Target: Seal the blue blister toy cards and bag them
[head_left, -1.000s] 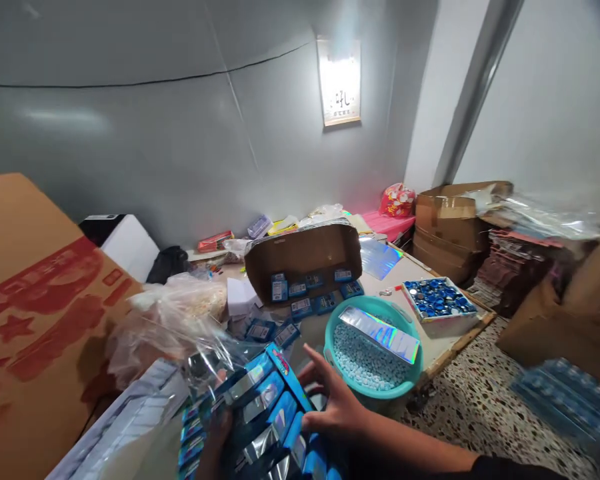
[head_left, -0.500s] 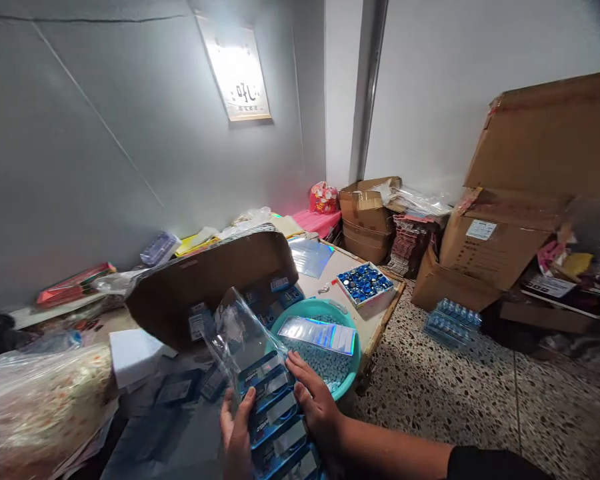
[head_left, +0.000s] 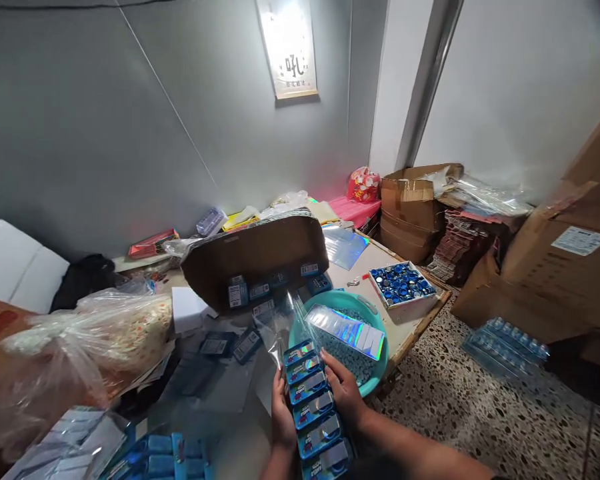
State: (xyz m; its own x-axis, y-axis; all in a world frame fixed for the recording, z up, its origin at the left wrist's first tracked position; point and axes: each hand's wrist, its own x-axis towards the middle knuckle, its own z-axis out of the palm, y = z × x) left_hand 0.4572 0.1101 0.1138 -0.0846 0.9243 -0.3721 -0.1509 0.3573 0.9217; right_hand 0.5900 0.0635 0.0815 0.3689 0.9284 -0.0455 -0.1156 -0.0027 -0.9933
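Both my hands hold a clear plastic bag filled with a row of small blue packets, low in the middle of the view. My left hand grips its left side and my right hand its right side, fingers closed on it. The bag's loose open end sticks up above the packets. Just behind it stands a teal basin of small pale blue beads with a shiny holographic pack lying across it.
A low table carries a tipped cardboard box with blue packets spilling out and a white tray of blue caps. Plastic bags lie left, cardboard boxes right, bottled water on the terrazzo floor.
The view swung back left and down a little. The bag of packets now stands more upright between my hands, with both hands closer together on its sides.
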